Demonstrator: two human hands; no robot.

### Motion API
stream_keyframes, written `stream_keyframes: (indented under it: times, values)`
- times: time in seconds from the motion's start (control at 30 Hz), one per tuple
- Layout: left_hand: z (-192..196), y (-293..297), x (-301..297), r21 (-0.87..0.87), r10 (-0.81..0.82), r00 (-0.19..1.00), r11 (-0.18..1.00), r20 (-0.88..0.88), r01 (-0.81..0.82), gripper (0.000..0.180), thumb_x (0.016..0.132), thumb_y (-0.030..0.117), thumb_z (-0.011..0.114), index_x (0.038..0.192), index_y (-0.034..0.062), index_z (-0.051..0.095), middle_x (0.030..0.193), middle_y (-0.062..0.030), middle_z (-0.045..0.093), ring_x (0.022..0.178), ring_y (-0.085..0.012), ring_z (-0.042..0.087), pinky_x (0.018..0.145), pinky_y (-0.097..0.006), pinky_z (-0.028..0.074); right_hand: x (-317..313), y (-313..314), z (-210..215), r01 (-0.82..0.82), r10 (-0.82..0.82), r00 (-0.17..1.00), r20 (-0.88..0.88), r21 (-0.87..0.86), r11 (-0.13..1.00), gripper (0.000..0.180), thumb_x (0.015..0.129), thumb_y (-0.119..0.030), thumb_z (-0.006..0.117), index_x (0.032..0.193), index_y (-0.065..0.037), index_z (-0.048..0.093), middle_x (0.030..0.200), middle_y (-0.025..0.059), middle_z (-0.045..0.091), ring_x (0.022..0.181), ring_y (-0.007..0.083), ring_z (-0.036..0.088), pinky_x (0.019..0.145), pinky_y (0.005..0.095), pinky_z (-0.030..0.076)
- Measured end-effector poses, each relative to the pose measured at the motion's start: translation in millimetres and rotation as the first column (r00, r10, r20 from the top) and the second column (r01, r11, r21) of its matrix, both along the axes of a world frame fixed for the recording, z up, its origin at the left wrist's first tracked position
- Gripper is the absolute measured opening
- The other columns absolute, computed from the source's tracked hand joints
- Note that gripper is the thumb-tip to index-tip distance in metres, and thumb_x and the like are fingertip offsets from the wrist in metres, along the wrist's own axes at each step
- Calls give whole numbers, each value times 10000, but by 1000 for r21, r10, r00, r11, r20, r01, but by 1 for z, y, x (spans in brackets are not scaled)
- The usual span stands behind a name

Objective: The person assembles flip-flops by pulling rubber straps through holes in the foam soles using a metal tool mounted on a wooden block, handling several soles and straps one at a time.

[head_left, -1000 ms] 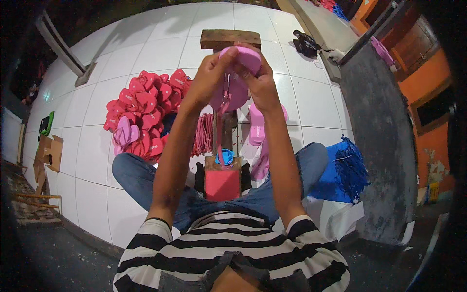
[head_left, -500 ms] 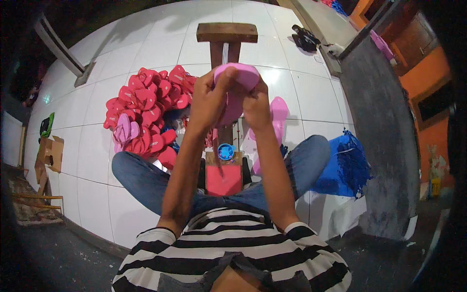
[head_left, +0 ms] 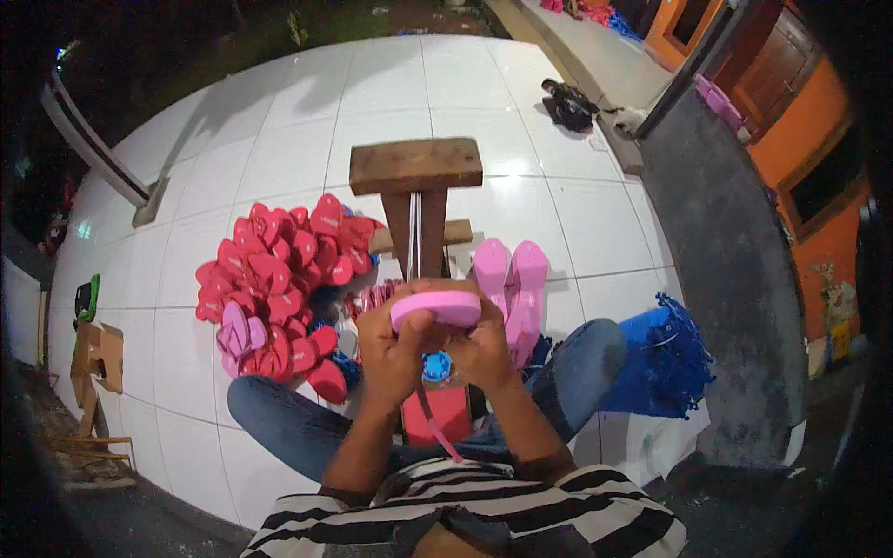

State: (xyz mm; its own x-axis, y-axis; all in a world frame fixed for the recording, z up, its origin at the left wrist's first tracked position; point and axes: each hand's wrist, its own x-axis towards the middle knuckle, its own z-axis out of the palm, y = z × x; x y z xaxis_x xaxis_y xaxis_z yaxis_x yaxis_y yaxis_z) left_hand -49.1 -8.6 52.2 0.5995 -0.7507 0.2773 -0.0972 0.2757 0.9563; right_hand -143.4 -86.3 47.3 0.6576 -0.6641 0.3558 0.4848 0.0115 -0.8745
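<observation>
Both hands grip a pink flip-flop sole (head_left: 437,306) in front of my body, its thick edge turned up towards me. My left hand (head_left: 391,349) is closed around its left side, thumb pressed on the sole. On the other side, my right hand (head_left: 482,349) is closed on it too, its fingertips partly hidden. A narrow strap (head_left: 433,423), pink at its tip, hangs below the hands towards my shirt. Under them stands a wooden stand (head_left: 416,167) with a T-shaped top and pale strips along its post. A small round blue container (head_left: 435,365) sits nearer me, beside a red pad (head_left: 437,416).
A heap of red flip-flops (head_left: 279,270) covers the floor at left, with a lilac pair (head_left: 240,333) on it. Pink soles (head_left: 526,288) lie right of the stand. Past my right knee is a blue stringy bundle (head_left: 656,363). A torn cardboard box (head_left: 102,358) stands far left.
My hands have drawn the pink sole closer to my body, and its edge now faces me. The view has tilted, so the stand and heap appear lower. The hanging strap shows more plainly.
</observation>
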Motion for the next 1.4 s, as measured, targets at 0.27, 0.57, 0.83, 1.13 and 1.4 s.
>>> stream_keyframes:
  times: [0.27, 0.57, 0.83, 1.13, 1.4]
  values:
    - [33, 8, -18, 35, 8, 996, 999, 88, -11, 280, 886, 234, 593, 999, -16, 648, 806, -65, 652, 694, -104, 565, 634, -258, 452, -6, 8, 4, 212, -217, 975, -44, -96, 973, 272, 820, 51, 545, 1087, 5, 566, 1021, 84, 634, 954, 173, 603, 871, 308, 476]
    - [10, 24, -20, -68, -145, 989, 987, 27, 147, 337, 835, 275, 633, 983, -28, 633, 856, -90, 663, 792, -133, 626, 719, -266, 485, -32, 32, -10, 192, -246, 955, -167, -284, 939, 508, 748, 4, 651, 1230, -47, 498, 1195, 119, 563, 1097, 225, 553, 921, 324, 451]
    - [2, 45, -15, 9, -300, 883, 948, 360, 318, 346, 783, 258, 702, 1033, 28, 640, 911, -109, 676, 799, -236, 660, 711, -303, 502, -42, 31, -10, 133, -85, 975, -205, 230, 964, 586, 697, -100, 747, 1200, -18, 457, 1144, 160, 518, 1103, 339, 498, 965, 375, 410]
    - [-94, 21, 3, 308, -24, 889, 933, -457, 184, 625, 944, 312, 529, 1429, 20, 264, 1380, -114, 395, 1161, -150, 460, 954, -272, 384, -31, 46, -76, -146, -509, 506, -697, -650, 746, 340, 756, -244, 690, 966, -41, 516, 911, 134, 552, 819, 338, 589, 684, 428, 482]
    - [-97, 11, 26, 289, -15, 994, 957, 110, -18, 425, 925, 231, 560, 1245, -43, 501, 1437, -183, 355, 1102, -144, 489, 937, -304, 391, -26, 36, -65, -185, -453, 648, -612, -704, 686, 117, 810, -120, 602, 850, -30, 539, 780, 147, 550, 708, 336, 593, 599, 416, 469]
